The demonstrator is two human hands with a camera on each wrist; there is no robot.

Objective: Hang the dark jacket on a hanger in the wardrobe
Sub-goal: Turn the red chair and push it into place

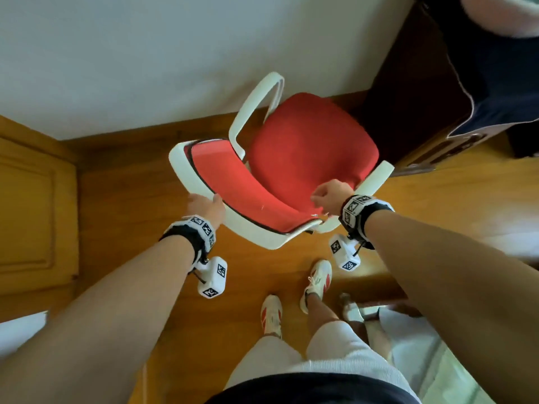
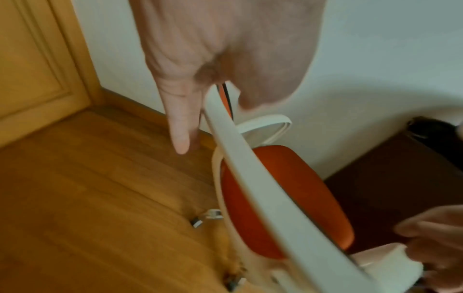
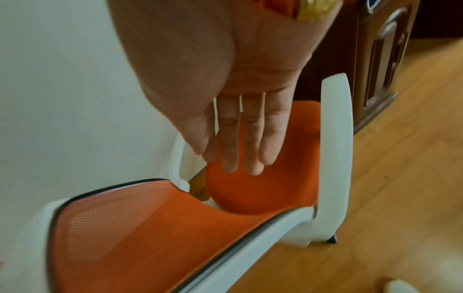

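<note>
A dark jacket (image 1: 501, 83) with pale edging hangs down at the top right, against the dark brown wardrobe (image 1: 408, 112); no hanger shows. Both hands are on a red office chair (image 1: 312, 147) with a white frame, well left of the jacket. My left hand (image 1: 204, 207) sits astride the top rim of the backrest (image 2: 253, 178), its straight fingers (image 2: 180, 123) behind the rim and the thumb in front. My right hand (image 1: 329, 196) hovers at the backrest's right end, holding nothing; in the right wrist view its fingers (image 3: 240, 134) are straight above the seat (image 3: 263, 188).
The chair stands on a wooden floor (image 1: 122, 199) close to a white wall (image 1: 145, 53). A light wooden door (image 1: 32, 205) is at the left. My feet in white and red shoes (image 1: 316, 279) are just behind the chair. Carved wardrobe panels (image 3: 385, 59) lie right of the armrest.
</note>
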